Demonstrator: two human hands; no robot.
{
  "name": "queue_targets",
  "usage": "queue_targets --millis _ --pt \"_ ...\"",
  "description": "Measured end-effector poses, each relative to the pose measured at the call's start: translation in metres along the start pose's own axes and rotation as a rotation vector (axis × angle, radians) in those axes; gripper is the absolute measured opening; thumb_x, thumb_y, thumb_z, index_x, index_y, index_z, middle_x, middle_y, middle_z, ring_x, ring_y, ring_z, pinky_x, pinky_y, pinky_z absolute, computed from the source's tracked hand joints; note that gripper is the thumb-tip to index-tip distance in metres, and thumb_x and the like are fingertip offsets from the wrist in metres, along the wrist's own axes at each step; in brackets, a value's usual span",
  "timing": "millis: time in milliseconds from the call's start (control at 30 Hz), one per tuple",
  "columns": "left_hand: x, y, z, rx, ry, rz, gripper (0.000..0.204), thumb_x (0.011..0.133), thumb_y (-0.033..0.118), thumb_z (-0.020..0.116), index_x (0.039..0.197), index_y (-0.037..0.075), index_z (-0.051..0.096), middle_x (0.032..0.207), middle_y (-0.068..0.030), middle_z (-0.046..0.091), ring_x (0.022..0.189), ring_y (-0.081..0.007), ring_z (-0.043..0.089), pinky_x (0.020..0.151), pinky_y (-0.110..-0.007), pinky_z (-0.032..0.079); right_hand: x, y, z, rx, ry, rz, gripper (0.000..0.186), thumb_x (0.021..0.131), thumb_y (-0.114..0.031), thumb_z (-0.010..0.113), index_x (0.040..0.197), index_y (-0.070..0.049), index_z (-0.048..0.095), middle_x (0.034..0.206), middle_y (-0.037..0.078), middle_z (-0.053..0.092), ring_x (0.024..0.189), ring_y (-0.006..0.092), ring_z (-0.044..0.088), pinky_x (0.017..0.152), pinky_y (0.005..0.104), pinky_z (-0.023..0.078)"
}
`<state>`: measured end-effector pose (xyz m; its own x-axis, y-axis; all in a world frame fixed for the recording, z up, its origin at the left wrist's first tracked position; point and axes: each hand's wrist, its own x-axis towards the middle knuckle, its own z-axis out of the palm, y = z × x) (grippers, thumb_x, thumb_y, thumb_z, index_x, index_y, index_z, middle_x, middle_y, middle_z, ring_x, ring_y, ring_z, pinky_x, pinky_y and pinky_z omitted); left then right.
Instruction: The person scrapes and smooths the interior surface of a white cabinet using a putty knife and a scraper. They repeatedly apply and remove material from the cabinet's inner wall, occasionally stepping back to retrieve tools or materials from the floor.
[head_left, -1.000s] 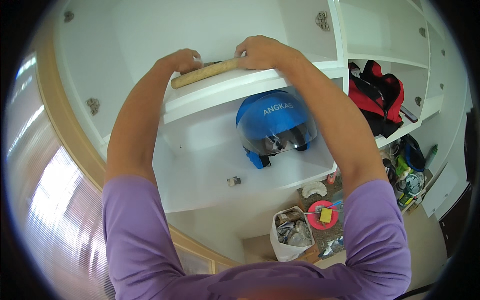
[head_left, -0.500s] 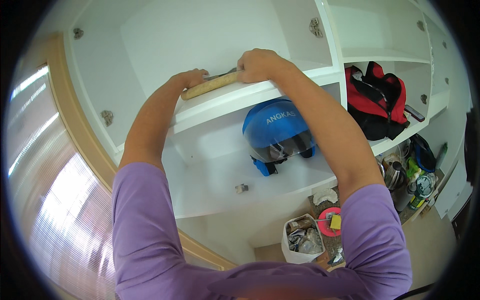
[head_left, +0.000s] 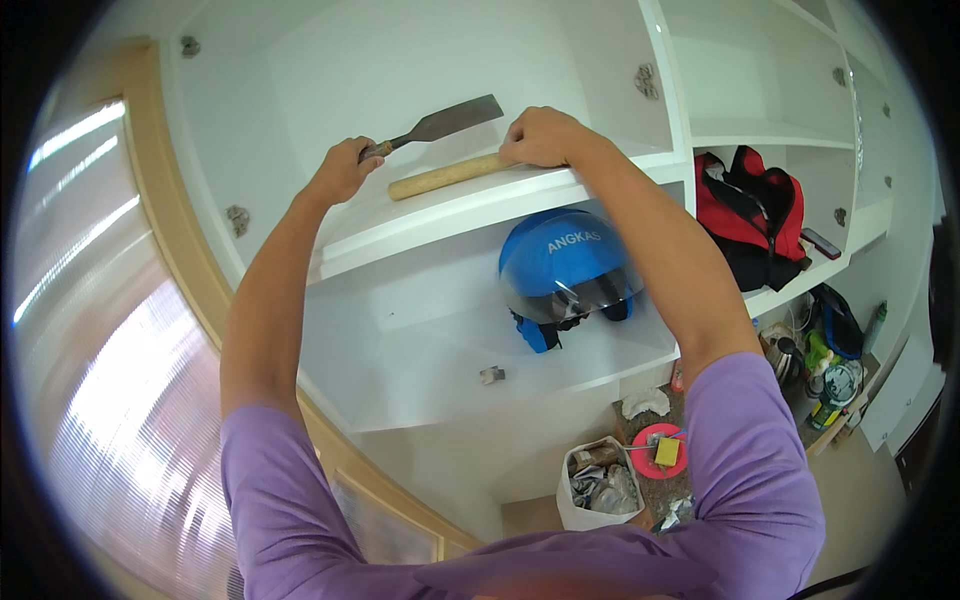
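Head view: the left hand [head_left: 348,170] has its fingers closed around the handle of a flat, dark grey metal blade tool [head_left: 455,120]. The blade is directed to the right and slightly upward, inside the upper compartment of a white painted cabinet [head_left: 440,226], and it does not touch the pale round wooden rod [head_left: 440,180] near it. This rod lies slanted along the front edge of the upper shelf. The right hand [head_left: 548,137] is bent down over the right end of the rod; its fingertips are hidden, so I cannot tell if it grips firmly or only rests there.

In the compartment below stands a blue helmet with a clear visor [head_left: 560,240], and a small grey metal piece [head_left: 492,375] lies to the left of it, nearer to the front edge. To the right, in another compartment, there is a red and black fabric bag [head_left: 755,215].
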<state>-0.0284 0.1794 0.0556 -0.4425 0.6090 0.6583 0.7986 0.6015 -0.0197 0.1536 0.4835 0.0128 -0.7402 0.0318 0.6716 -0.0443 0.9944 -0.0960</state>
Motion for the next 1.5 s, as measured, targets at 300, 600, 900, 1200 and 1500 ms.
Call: queue_targets --millis 300,600,900,1200,1500 --pt "-0.024 0.009 -0.004 -0.349 0.185 -0.092 0.044 0.102 0.038 0.06 0.109 -0.005 0.069 0.077 -0.01 0.062 0.069 -0.0207 0.054 0.066 -0.038 0.046 0.049 -0.089 0.029 0.358 0.408 -0.141 0.07 0.095 -0.048 0.059 0.144 0.002 0.051 0.116 0.025 0.071 0.104 0.0393 0.07 0.094 0.0441 0.054" --pt "-0.012 0.081 0.025 -1.342 0.299 -0.381 0.043 0.107 0.034 0.045 0.113 -0.006 0.06 0.085 -0.0131 0.061 0.081 -0.0252 0.063 0.07 -0.042 0.056 0.063 -0.13 0.022 0.803 -0.165 -0.051 0.053 0.106 -0.05 0.05 0.131 -0.004 0.06 0.085 0.01 0.07 0.071 0.0229 0.067 0.064 0.0381 0.053" --pt "-0.035 0.067 0.036 0.041 0.037 -0.244 0.07 0.092 0.016 0.056 0.152 -0.012 0.033 0.158 -0.031 0.036 0.14 -0.0431 0.046 0.109 -0.053 0.045 0.103 -0.085 0.035 -0.536 0.049 -0.614 0.038 0.103 -0.036 0.057 0.138 -0.021 0.059 0.087 0.01 0.072 0.077 0.0316 0.07 0.071 0.0437 0.055" --pt "-0.019 0.028 0.026 0.005 -0.416 -0.094 0.092 0.103 0.058 0.041 0.157 -0.013 0.017 0.16 -0.0323 0.031 0.145 -0.0415 0.04 0.118 -0.047 0.036 0.154 -0.095 0.081 -0.63 -0.062 -0.66 0.042 0.104 -0.032 0.054 0.146 -0.033 0.054 0.09 0.013 0.066 0.071 0.0308 0.068 0.067 0.044 0.056" --pt "-0.109 0.046 0.004 -0.122 0.152 -0.002 0.059 0.1 0.053 0.056 0.099 -0.004 0.073 0.088 -0.02 0.073 0.093 -0.0348 0.071 0.086 -0.047 0.054 0.145 -0.086 0.098 -0.758 0.015 -0.692 0.05 0.101 -0.026 0.058 0.15 -0.036 0.052 0.085 0.014 0.064 0.066 0.0282 0.067 0.06 0.0407 0.056"
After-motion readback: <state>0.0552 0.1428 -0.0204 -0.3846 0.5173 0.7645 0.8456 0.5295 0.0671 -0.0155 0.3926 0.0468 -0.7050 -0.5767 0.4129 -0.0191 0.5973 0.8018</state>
